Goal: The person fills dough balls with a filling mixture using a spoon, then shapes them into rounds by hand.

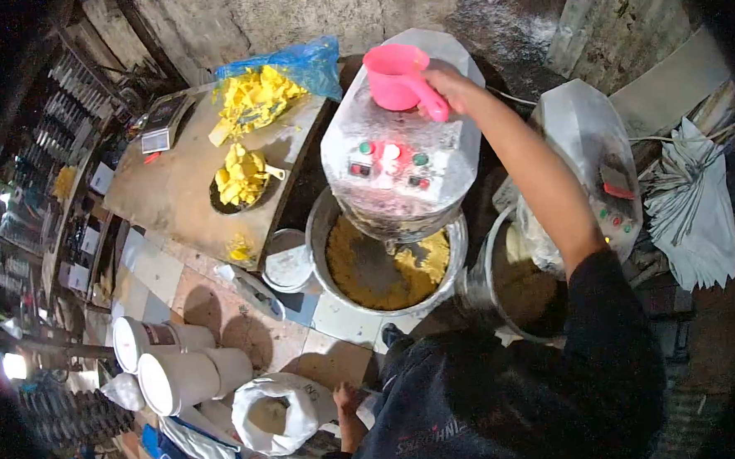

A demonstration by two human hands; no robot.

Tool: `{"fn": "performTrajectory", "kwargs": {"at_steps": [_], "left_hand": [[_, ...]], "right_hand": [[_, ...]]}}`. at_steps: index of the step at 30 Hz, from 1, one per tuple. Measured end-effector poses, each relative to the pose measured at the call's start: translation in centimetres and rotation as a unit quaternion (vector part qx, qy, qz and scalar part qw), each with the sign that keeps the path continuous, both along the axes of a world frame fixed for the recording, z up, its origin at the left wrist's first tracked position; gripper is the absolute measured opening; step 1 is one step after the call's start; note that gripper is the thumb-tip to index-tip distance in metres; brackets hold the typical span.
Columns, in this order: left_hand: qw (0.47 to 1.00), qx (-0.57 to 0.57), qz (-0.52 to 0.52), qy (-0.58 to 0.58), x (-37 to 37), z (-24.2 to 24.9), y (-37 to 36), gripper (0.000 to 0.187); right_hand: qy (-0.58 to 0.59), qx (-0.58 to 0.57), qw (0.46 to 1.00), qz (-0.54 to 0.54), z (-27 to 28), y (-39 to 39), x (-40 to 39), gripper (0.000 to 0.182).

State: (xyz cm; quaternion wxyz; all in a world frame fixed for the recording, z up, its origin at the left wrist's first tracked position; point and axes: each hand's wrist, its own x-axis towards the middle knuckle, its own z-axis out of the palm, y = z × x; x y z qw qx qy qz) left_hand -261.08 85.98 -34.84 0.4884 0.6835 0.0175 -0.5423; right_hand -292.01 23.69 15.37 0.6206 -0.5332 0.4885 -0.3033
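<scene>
My right hand (450, 90) is closed round the handle of a pink dipper (388, 66), which is over the top of a white-covered mixer (413, 144). Under the mixer head, a large metal bowl (462, 254) holds yellow crumbly dough (423, 264) and a darker mass. Low down by my body, my left hand (345, 397) is beside an open white sack (297, 391) with pale grainy contents. Its fingers are small and partly hidden here, so I cannot tell whether they grip anything.
On the wooden table (166, 198) at left are a yellow heap (253, 102) on blue plastic, a filled pan (240, 182) and a scale (162, 124). White buckets (163, 381) stand on the floor. A second mixer (583, 135) and its bowl stand at right, near stacked white bags (690, 204).
</scene>
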Motion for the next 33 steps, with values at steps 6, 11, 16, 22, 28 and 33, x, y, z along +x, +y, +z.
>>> {"fn": "performTrajectory", "kwargs": {"at_steps": [6, 11, 16, 22, 28, 33], "left_hand": [[0.988, -0.080, 0.093, -0.089, 4.8, 1.7, -3.2, 0.017], [1.000, -0.005, -0.007, -0.026, 3.3, -2.1, -0.2, 0.022], [0.983, -0.006, -0.009, 0.182, 0.6, -5.1, 3.5, 0.026], [0.887, -0.033, -0.399, -0.232, -2.9, -5.1, 0.9, 0.029], [0.991, -0.022, -0.130, -0.019, -10.3, -2.2, -3.5, 0.034], [0.964, 0.068, -0.223, -0.126, -16.0, -0.8, -2.0, 0.037]], "right_hand": [[0.117, -0.002, 0.989, -0.087, -1.6, -3.9, 1.7, 0.025], [0.178, -0.077, 0.978, -0.072, -0.2, 1.4, 0.4, 0.037], [0.205, -0.044, 0.974, -0.085, 2.7, 9.1, -4.6, 0.046], [0.215, -0.037, 0.976, -0.005, 2.2, 19.1, -12.9, 0.044], [0.206, -0.008, 0.977, 0.054, -1.0, 30.2, -20.8, 0.046], [0.241, -0.182, 0.953, 0.027, -8.4, 37.4, -25.5, 0.041]]}}
